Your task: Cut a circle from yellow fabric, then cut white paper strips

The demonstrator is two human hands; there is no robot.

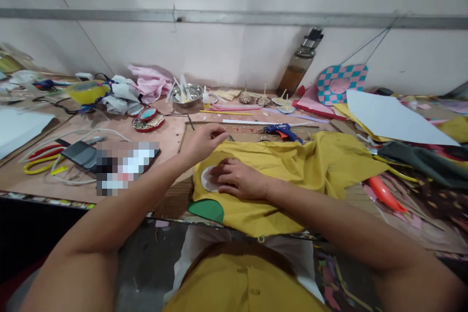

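Note:
Yellow cloth lies spread over the table's front part. A white round piece rests on its left end, and a green rounded piece shows at the cloth's lower left edge. My right hand lies on the cloth with fingers apart, its fingertips over the white piece's right side. Above the cloth's upper left corner is my left hand, fingers bent; whether anything small is between them cannot be made out. Behind the cloth sits a blue glue gun.
Scissors, a white cable and a phone lie at the left. A metal bowl, small glue bottle and tilted brown bottle are along the wall. Paper sheets and scraps fill the right.

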